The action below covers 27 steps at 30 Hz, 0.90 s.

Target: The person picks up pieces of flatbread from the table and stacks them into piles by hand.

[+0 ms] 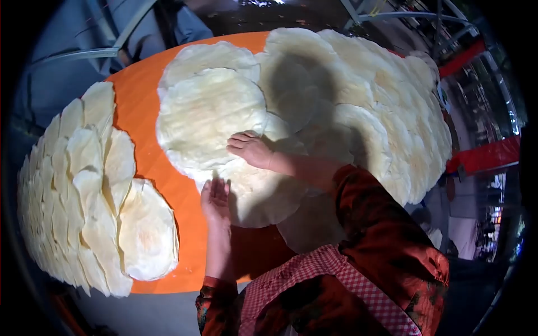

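Note:
Palm down, my right hand (250, 150) rests on the lower part of a large round flatbread (213, 112), its fingers pointing left. My left hand (216, 199) is palm up at the lower left edge of another flatbread (260, 193), fingers extended towards the first bread's bottom edge. Whether its fingertips reach under that edge I cannot tell. Several more flatbreads (386, 84) overlap to the right, partly in the shadow of a head and arms.
An orange tabletop (147, 134) shows between the breads. Overlapping rows of flatbreads (73, 185) cover its left end, with one round bread (148, 235) at their lower right. Metal frame bars (84, 54) and red straps (487, 155) stand beyond the table.

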Available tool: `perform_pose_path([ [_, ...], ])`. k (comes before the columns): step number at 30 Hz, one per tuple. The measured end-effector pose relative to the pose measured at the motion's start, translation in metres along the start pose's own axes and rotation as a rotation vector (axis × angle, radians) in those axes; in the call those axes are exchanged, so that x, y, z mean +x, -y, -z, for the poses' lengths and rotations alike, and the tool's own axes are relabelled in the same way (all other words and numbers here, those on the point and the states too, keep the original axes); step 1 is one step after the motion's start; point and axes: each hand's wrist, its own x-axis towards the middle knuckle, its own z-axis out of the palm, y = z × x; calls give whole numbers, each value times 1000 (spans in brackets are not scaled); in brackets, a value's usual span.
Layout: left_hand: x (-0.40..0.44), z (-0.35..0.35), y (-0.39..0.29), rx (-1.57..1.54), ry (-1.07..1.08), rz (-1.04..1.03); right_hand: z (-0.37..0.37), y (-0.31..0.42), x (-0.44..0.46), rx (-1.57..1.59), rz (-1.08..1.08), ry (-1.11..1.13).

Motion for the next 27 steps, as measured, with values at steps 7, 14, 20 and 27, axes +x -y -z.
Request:
perform_pose_path([
  [7,7,23,-33,980,-126,-846,14,-93,21,272,-826,-318],
  [14,25,36,-45,1488,-85,-1170,4,-170,38,1187,-1328,-40],
  [20,29,39,-45,1500,-87,-1206,23,-166,59,1137,-1226,6],
  [27,24,34,-42,1582,-144,-1179,57,-143,65,1557,-1237,-68],
])
